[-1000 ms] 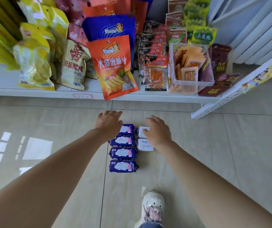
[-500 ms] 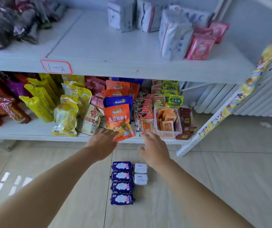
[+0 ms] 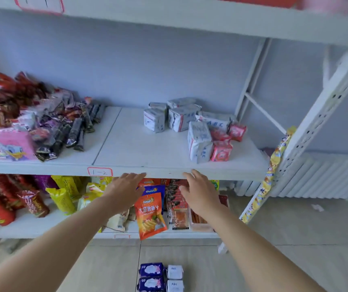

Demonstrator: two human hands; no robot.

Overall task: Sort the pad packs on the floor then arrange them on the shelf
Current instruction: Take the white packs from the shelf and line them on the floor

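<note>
Purple pad packs (image 3: 151, 276) lie in a column on the tiled floor at the bottom edge, with small white pad packs (image 3: 174, 278) touching their right side. My left hand (image 3: 124, 189) and my right hand (image 3: 199, 191) are both raised, empty, fingers spread, just below the front edge of the middle shelf (image 3: 139, 148). On that shelf stand several white pad packs (image 3: 198, 141) and small pink packs (image 3: 221, 151) at the right. A bare patch of shelf lies between them and the snacks on the left.
Dark and pink snack packs (image 3: 42, 127) crowd the middle shelf's left half. The lower shelf (image 3: 32, 226) holds snack bags, an orange crisp bag (image 3: 151, 216) leaning at its front. A white shelf upright (image 3: 307, 133) slants at the right, a radiator (image 3: 320, 178) behind it.
The view has tilted up from the floor to the middle shelf. Both hands have lifted off the floor packs and risen, empty, to the shelf edge.
</note>
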